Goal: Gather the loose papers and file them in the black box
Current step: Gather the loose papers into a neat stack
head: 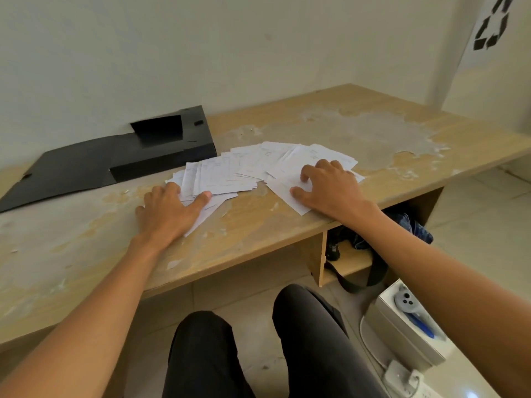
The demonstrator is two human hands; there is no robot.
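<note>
Head view, looking down from above at a worn wooden tabletop (287, 225) set against a pale wall, its surface patchy with peeled, whitish areas.

Loose papers (258, 165) fanned out in an overlapping spread at the middle of the tabletop, white sheets with faint printed lines, text too small to read. Just left of the papers and nearly touching them, the black box (161, 150), lying flat and open, lid flap (63, 173) folded out farther left, away from the papers. Inside of the box dark; contents not discernible.

Left hand (166, 208) at the near left edge of the papers, palm down, fingers spread and open, thumb tip resting on the lowest sheets, pressing flat rather than gripping. Right hand (327, 188) at the near right end of the papers, also palm down and open, fingers curled slightly with tips on the sheets, thumb on the closest sheet, which overhangs toward the tabletop's front edge. Nothing lifted by either hand. Both bare forearms reaching in from the bottom of the view.

Below the papers, under the tabletop, knees in dark trousers (258, 340). To the right of the papers and lower, a shelf under the tabletop holding a dark bag with strap (356, 271), and on the floor a white box (408, 326) with a small grey device on top.
</note>
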